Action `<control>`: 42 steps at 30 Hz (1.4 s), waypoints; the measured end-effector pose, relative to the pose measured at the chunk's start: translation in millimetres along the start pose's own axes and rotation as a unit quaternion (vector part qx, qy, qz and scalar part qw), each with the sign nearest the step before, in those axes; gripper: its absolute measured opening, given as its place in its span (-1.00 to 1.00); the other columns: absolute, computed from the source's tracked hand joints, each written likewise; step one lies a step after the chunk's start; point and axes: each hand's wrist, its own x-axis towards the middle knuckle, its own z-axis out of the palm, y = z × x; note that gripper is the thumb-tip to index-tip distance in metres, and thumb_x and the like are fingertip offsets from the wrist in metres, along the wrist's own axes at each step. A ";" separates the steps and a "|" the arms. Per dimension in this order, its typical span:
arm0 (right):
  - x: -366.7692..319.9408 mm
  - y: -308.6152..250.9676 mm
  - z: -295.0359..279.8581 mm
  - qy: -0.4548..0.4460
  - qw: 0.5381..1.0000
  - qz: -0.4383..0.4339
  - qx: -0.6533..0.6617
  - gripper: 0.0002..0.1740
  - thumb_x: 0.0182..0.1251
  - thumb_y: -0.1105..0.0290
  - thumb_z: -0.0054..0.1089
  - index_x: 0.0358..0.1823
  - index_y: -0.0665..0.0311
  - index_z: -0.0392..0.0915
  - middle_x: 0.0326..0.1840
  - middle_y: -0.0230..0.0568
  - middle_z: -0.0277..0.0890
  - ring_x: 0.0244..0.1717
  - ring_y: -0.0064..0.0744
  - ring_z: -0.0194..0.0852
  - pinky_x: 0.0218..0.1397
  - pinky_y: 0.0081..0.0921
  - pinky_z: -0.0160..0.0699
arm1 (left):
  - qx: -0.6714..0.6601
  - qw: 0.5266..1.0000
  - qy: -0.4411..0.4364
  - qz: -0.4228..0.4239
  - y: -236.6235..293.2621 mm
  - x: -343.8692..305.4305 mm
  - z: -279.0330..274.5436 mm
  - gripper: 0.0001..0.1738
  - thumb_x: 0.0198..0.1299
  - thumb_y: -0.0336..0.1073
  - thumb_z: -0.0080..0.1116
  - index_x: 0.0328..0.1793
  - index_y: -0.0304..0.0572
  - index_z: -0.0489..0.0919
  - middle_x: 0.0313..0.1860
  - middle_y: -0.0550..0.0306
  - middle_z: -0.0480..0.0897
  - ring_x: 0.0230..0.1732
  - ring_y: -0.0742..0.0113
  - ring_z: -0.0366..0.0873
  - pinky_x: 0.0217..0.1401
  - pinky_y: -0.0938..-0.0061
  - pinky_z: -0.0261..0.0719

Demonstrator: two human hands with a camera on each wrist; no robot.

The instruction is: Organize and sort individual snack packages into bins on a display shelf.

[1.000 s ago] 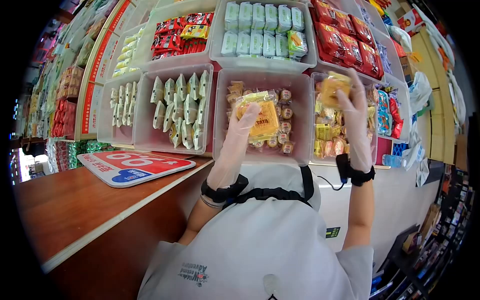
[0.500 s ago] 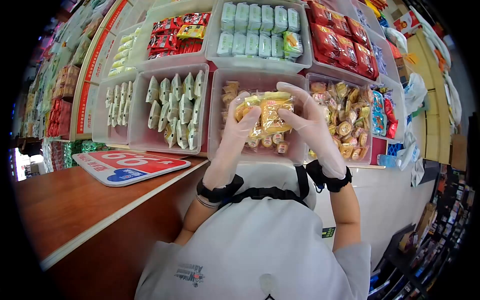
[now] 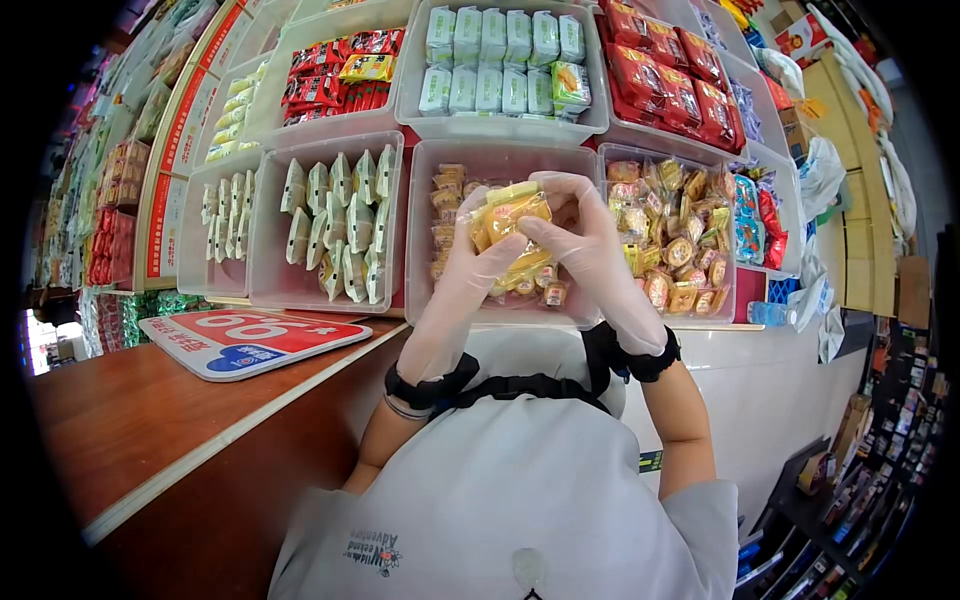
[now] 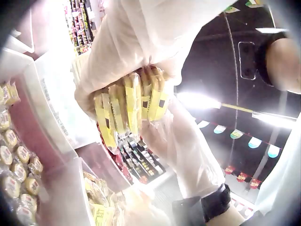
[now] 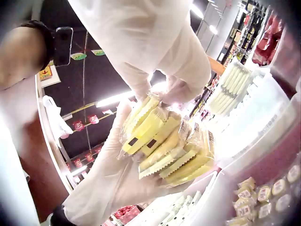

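Both hands wear clear plastic gloves and meet over the middle plastic bin point(image 3: 420, 270). Between them is a small stack of yellow, clear-wrapped biscuit packets point(image 3: 515, 220). My left hand point(image 3: 475, 260) grips the stack from the left, thumb across its face. On the other side my right hand point(image 3: 590, 245) pinches the right end of the stack with thumb and fingers. In the left wrist view several packets point(image 4: 134, 103) stand side by side with their sealed ends showing. Small round wrapped cakes point(image 3: 553, 292) lie in the bin below, partly hidden by the hands.
To the right stands a bin of mixed wrapped pastries point(image 3: 680, 250); on the left, one of white packets point(image 3: 345, 200). Green-and-white packs point(image 3: 490, 60) and red bags point(image 3: 665, 80) fill bins behind. A price sign point(image 3: 255, 340) lies on the wooden counter point(image 3: 190, 430).
My right hand came from over the right bin with a biscuit packet to join my left hand. The packets are now together between both hands, tilted slightly from half a second ago.
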 end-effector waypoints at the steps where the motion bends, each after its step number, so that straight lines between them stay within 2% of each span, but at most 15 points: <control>1: 0.7 -0.3 0.6 -0.007 1.000 0.000 -0.011 -0.52 0.24 0.46 0.32 0.17 0.30 0.38 -0.18 -0.41 0.42 -0.22 -0.69 0.34 -0.12 -0.68 0.42 | 0.000 1.000 0.000 0.000 -1.9 1.4 -1.7 -0.11 0.16 -0.20 0.36 0.49 -0.17 0.05 0.27 0.01 0.35 0.24 0.30 0.38 0.24 0.44 0.46; 6: 0.4 -3.4 -1.8 -0.026 0.999 0.037 -0.010 -0.57 0.24 0.43 0.32 0.12 0.30 0.42 -0.11 -0.39 0.41 -0.17 -0.65 0.34 -0.06 -0.59 0.42 | -0.004 1.000 0.024 -0.018 4.1 0.8 -0.2 -0.13 0.13 -0.31 0.34 0.49 -0.17 0.07 0.25 0.03 0.36 0.24 0.30 0.39 0.22 0.44 0.48; 9: 0.2 4.9 -1.6 -0.027 0.994 -0.041 -0.097 -0.51 0.27 0.34 0.28 0.19 0.29 0.39 0.09 -0.31 0.36 0.04 -0.53 0.32 0.13 -0.48 0.35 | -0.025 0.999 0.016 0.025 6.2 -0.3 4.0 -0.12 0.10 -0.39 0.34 0.49 -0.17 0.06 0.25 0.04 0.36 0.23 0.30 0.41 0.22 0.45 0.48; 11: -1.2 8.2 0.3 -0.062 0.998 0.000 -0.019 -0.43 0.30 0.26 0.23 0.29 0.26 0.32 0.27 -0.25 0.25 0.27 -0.40 0.21 0.32 -0.40 0.20 | -0.025 0.999 0.009 0.028 3.8 1.2 -0.7 -0.11 0.09 -0.45 0.32 0.50 -0.17 0.05 0.25 0.03 0.35 0.22 0.30 0.42 0.22 0.43 0.49; 12: -1.5 7.5 -2.6 -0.100 0.995 0.020 -0.008 -0.31 0.37 0.18 0.15 0.44 0.22 0.14 0.42 -0.15 0.12 0.43 -0.30 0.07 0.45 -0.39 0.06 | -0.013 0.999 -0.002 0.053 1.4 2.8 -2.5 -0.10 0.09 -0.45 0.32 0.51 -0.17 0.04 0.25 0.03 0.35 0.22 0.30 0.43 0.22 0.43 0.49; 15: -3.7 3.9 -4.6 -0.130 0.985 0.089 0.065 -0.19 0.40 0.11 0.10 0.54 0.19 -0.08 0.54 -0.08 -0.07 0.53 -0.21 -0.08 0.51 -0.32 -0.04 | 0.001 0.996 -0.030 0.079 2.4 1.7 -2.5 -0.08 0.10 -0.45 0.30 0.52 -0.18 0.01 0.25 0.02 0.35 0.23 0.28 0.41 0.24 0.41 0.47; 17: -5.5 3.0 -7.1 -0.155 0.985 0.060 0.047 -0.15 0.47 -0.05 -0.10 0.57 0.19 -0.25 0.61 -0.04 -0.25 0.59 -0.09 -0.25 0.55 -0.22 -0.14 | 0.033 0.987 -0.035 0.151 3.8 1.4 1.0 -0.03 0.05 -0.43 0.34 0.53 -0.19 -0.01 0.27 -0.02 0.33 0.26 0.26 0.38 0.26 0.39 0.46; 20: 1.2 13.8 -5.9 -0.144 0.951 0.181 0.206 -0.11 0.46 -0.29 -0.46 0.57 0.19 -0.23 0.62 -0.05 -0.28 0.60 -0.13 -0.28 0.56 -0.22 -0.17 | 0.066 0.965 -0.007 0.254 -6.7 4.0 -2.3 0.13 -0.05 -0.33 0.45 0.55 -0.20 -0.09 0.32 -0.05 0.26 0.32 0.21 0.30 0.33 0.34 0.39; 23: 5.1 4.5 -5.7 -0.153 0.919 0.231 0.282 -0.15 0.47 -0.27 -0.41 0.57 0.15 -0.18 0.60 -0.12 -0.20 0.58 -0.25 -0.19 0.55 -0.32 -0.12 | 0.165 0.921 -0.009 0.353 -13.9 8.7 -2.0 0.33 -0.19 -0.22 0.56 0.58 -0.20 -0.20 0.38 -0.07 0.16 0.40 0.13 0.19 0.40 0.28 0.28; 24: 5.1 -3.0 -1.9 -0.153 0.919 0.229 0.283 -0.15 0.47 -0.27 -0.41 0.57 0.15 -0.18 0.60 -0.12 -0.20 0.58 -0.25 -0.19 0.55 -0.32 -0.12 | 0.206 0.917 -0.023 0.342 -18.3 12.0 -7.9 0.46 -0.27 -0.15 0.63 0.59 -0.08 -0.28 0.46 0.03 0.07 0.42 0.14 0.18 0.39 0.27 0.35; 29: 3.0 -2.2 11.5 -0.170 0.926 0.205 0.267 -0.29 0.56 -0.13 -0.44 0.54 0.15 -0.07 0.47 -0.27 0.07 0.44 -0.48 0.06 0.47 -0.54 0.04 | 0.150 0.940 0.008 0.305 -17.9 11.5 -4.2 0.57 -0.30 -0.08 0.65 0.58 -0.12 -0.43 0.45 -0.08 0.00 0.43 0.11 0.09 0.43 0.24 0.23; 34: 1.7 11.0 8.4 -0.170 0.930 0.226 0.235 -0.30 0.57 -0.11 -0.47 0.54 0.18 -0.05 0.48 -0.25 0.06 0.47 -0.45 0.01 0.51 -0.49 -0.02 | 0.070 0.979 -0.001 0.190 -2.8 5.9 -1.7 0.34 -0.13 -0.33 0.51 0.59 -0.11 -0.31 0.33 -0.03 0.17 0.33 0.19 0.25 0.33 0.34 0.39; 36: 3.2 22.6 4.5 -0.186 0.960 0.170 0.123 -0.29 0.58 -0.10 -0.51 0.54 0.22 -0.08 0.50 -0.18 0.02 0.52 -0.41 -0.08 0.54 -0.46 -0.12 | 0.090 0.979 0.010 0.181 -0.3 4.3 -0.6 0.24 -0.05 -0.39 0.43 0.60 -0.09 -0.25 0.31 -0.04 0.22 0.30 0.19 0.30 0.32 0.35 0.40; 39: -0.1 7.0 2.4 -0.196 0.951 0.149 0.186 -0.27 0.57 -0.11 -0.52 0.54 0.27 -0.10 0.52 -0.12 -0.03 0.55 -0.35 -0.16 0.55 -0.45 -0.18 | 0.043 0.988 0.040 0.142 10.7 -3.7 9.0 0.11 0.04 -0.34 0.34 0.61 0.03 -0.17 0.31 0.03 0.29 0.25 0.20 0.39 0.25 0.32 0.48; 42: -6.6 -1.9 -3.2 -0.207 0.972 0.062 0.096 -0.26 0.56 -0.10 -0.44 0.54 0.28 -0.13 0.55 -0.09 -0.07 0.56 -0.27 -0.18 0.56 -0.42 -0.21 | -0.001 0.998 0.040 0.058 25.0 -9.7 11.8 0.04 0.18 -0.38 0.22 0.61 0.00 -0.25 0.40 -0.04 0.19 0.35 0.24 0.26 0.34 0.35 0.36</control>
